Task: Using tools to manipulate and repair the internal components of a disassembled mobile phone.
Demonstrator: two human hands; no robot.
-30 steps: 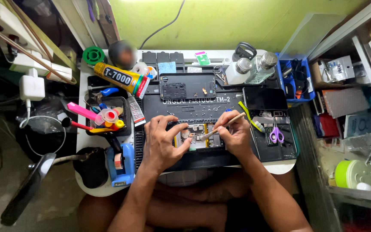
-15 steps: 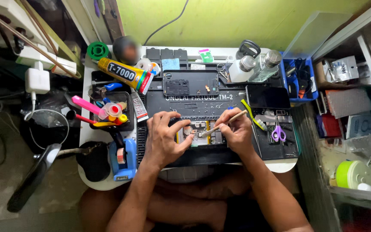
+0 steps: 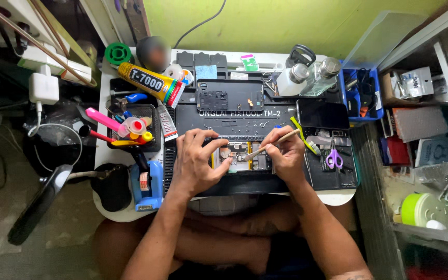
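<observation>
- Opened phone (image 3: 242,155) lay flat on the dark mat (image 3: 234,116) at the near edge of the tabletop (image 3: 105,155), close for fine work.
- Left hand (image 3: 195,163) pressed down on the phone's left side, fingers curled, steadying it.
- Right hand (image 3: 286,155) pinched a thin stick (image 3: 270,145) pen-fashion, tip angled onto the phone's insides.
- Purple scissors (image 3: 333,158) rested just right, within reach.

Bright, even light falls from above onto the table (image 3: 224,54), and the green wall (image 3: 286,21) behind it glows. The floor (image 3: 6,207) left of the table lies dim. Focus is sharp at centre; straight edges bow near the corners.
</observation>
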